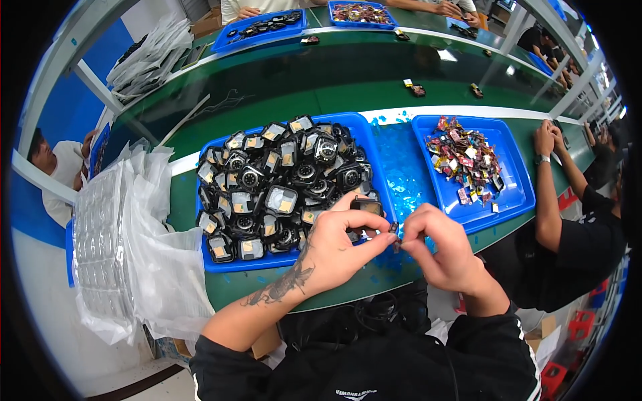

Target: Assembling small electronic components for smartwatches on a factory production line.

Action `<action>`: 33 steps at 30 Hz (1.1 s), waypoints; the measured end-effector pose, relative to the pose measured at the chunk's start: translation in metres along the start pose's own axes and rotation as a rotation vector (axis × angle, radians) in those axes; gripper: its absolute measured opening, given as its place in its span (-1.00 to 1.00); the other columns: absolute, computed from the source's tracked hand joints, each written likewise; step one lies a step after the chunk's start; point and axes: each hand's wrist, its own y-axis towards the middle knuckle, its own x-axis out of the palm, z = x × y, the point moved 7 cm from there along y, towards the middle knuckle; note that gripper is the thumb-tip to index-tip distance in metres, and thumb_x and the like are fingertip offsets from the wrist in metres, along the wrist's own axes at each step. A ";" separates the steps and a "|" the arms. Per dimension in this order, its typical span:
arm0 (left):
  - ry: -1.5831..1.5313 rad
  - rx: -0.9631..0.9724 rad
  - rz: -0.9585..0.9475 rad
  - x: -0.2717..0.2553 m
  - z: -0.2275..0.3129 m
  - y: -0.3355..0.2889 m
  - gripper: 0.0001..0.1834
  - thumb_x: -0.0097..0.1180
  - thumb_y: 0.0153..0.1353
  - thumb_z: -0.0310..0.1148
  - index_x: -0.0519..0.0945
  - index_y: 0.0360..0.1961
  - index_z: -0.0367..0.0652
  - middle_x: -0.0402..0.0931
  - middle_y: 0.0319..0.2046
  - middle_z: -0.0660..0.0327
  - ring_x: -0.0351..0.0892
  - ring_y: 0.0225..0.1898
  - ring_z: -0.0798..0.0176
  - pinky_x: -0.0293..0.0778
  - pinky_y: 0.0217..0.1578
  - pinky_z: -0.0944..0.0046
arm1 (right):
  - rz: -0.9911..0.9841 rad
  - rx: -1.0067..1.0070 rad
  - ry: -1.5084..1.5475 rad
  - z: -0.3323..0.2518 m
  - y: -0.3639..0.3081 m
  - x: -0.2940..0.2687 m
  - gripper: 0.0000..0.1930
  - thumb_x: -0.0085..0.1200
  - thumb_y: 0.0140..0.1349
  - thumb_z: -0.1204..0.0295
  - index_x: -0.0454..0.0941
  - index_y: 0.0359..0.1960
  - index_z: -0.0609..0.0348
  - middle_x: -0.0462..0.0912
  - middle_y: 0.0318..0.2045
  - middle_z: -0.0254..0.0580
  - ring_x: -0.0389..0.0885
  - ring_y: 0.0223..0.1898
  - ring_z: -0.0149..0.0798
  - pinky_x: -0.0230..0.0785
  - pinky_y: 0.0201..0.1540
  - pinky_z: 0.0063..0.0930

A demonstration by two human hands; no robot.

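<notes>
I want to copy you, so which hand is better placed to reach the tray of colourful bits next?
Probably the right hand: it's nearer the tray of colourful bits, on that same side. The left hand is by the watch tray and seems to pinch a small dark part.

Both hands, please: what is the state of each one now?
Left hand: closed, pinching a small dark piece.
Right hand: closed, close beside that piece; whether it also grips it cannot be told.

the dark piece between the hands is too small to identify.
</notes>
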 end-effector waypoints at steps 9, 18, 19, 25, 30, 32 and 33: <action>-0.216 -0.071 -0.040 0.003 -0.013 0.000 -0.82 0.28 0.13 -0.34 0.69 -0.38 -0.27 0.65 -0.53 0.20 0.59 -0.45 0.37 -0.10 0.41 -0.08 | 0.142 0.195 -0.004 0.033 -0.002 -0.011 -0.62 0.14 0.11 0.69 0.61 0.00 0.20 0.61 -0.36 -0.15 0.59 -0.34 -0.33 0.41 -0.35 -0.49; -0.351 -0.159 0.005 0.005 -0.005 -0.003 -0.80 0.23 0.16 -0.55 0.68 -0.17 -0.34 0.62 -0.27 0.15 0.59 -0.26 0.44 0.33 0.14 0.23 | 0.136 0.221 0.624 0.038 -0.009 0.000 -0.89 0.12 0.19 0.66 0.47 -0.27 0.32 0.54 -0.28 -0.19 0.56 -0.26 -0.40 0.50 -0.23 -0.57; -0.356 -0.157 0.007 0.003 -0.008 -0.002 -0.80 0.23 0.16 -0.55 0.68 -0.17 -0.34 0.62 -0.27 0.15 0.59 -0.26 0.44 0.33 0.14 0.23 | 0.159 0.267 0.661 0.040 -0.011 -0.002 -0.90 0.11 0.21 0.67 0.46 -0.27 0.32 0.54 -0.28 -0.18 0.56 -0.26 -0.42 0.50 -0.25 -0.59; -0.092 0.039 0.014 -0.002 0.013 -0.002 -0.75 0.32 0.03 -0.55 0.71 -0.20 -0.26 0.57 -0.20 0.12 0.58 -0.15 0.32 0.49 -0.08 0.32 | 0.316 0.283 0.669 0.042 -0.007 0.003 -0.90 0.10 0.23 0.66 0.49 -0.23 0.37 0.64 -0.36 -0.13 0.60 -0.39 -0.45 0.49 -0.37 -0.63; -0.142 -0.019 0.069 0.001 0.000 -0.003 -0.83 0.33 0.04 -0.51 0.70 -0.30 -0.30 0.57 -0.22 0.14 0.57 -0.19 0.35 0.47 -0.15 0.37 | 0.358 0.273 0.636 0.041 -0.007 0.007 -0.88 0.09 0.25 0.64 0.52 -0.19 0.39 0.65 -0.35 -0.14 0.60 -0.38 -0.47 0.47 -0.38 -0.66; -0.119 -0.005 0.099 -0.003 0.001 -0.003 -0.83 0.32 0.05 -0.46 0.70 -0.30 -0.28 0.57 -0.20 0.11 0.57 -0.16 0.27 0.47 -0.13 0.33 | 0.459 0.297 0.568 0.041 -0.008 -0.001 -0.89 0.11 0.22 0.66 0.57 -0.22 0.37 0.65 -0.37 -0.14 0.60 -0.36 -0.45 0.45 -0.38 -0.61; -0.098 0.007 0.128 -0.006 0.001 -0.004 -0.82 0.31 0.07 -0.42 0.70 -0.30 -0.27 0.57 -0.19 0.07 0.58 -0.12 0.20 0.46 -0.11 0.28 | 0.461 0.295 0.566 0.040 -0.009 -0.004 -0.89 0.11 0.22 0.66 0.57 -0.22 0.37 0.65 -0.37 -0.14 0.60 -0.36 -0.45 0.45 -0.38 -0.61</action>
